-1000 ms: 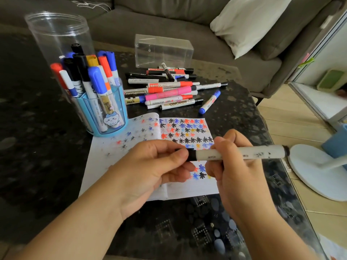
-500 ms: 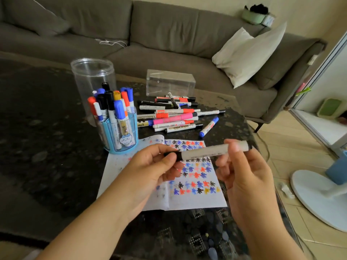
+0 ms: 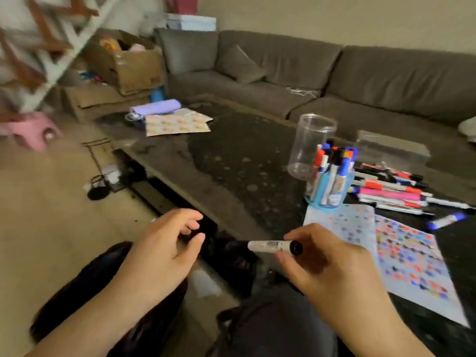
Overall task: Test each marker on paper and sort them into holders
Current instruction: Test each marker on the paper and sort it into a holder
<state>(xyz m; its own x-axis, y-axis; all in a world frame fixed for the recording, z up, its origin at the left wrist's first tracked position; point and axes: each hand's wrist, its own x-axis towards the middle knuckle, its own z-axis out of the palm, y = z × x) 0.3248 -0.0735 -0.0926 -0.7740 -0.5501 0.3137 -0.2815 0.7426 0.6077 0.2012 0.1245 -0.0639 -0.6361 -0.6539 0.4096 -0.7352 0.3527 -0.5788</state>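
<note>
— What takes up the room?
— A grey sofa (image 3: 309,73) round the far side, and in front of it a dark speckled table (image 3: 231,161). A cardboard box (image 3: 128,65) stands off to the left by the sofa's end.

— And on the table?
— Paper (image 3: 401,253) at the near right, dotted with coloured test marks. Just behind it a blue holder (image 3: 328,188) packed with upright markers, and touching that, a clear jar (image 3: 310,145). To the right of the holder lies a loose pile of pens (image 3: 391,191), with one blue pen (image 3: 445,220) apart from it near the paper. A clear box (image 3: 391,148) sits behind the pile. At the far left end there's a patterned sheet (image 3: 177,123).

— The hands?
— Both are off the table's near edge, over the person's lap. The right hand (image 3: 332,264) pinches a white marker (image 3: 273,246) between thumb and fingers; it lies about level, its black end (image 3: 296,247) by the fingers, the white end pointing toward the other hand.

— Is the left holding it too?
— No. The left hand (image 3: 164,251) is near but apart, fingers loosely curled. There's something dark at its fingertips, too blurred for me to say whether it is holding anything.
</note>
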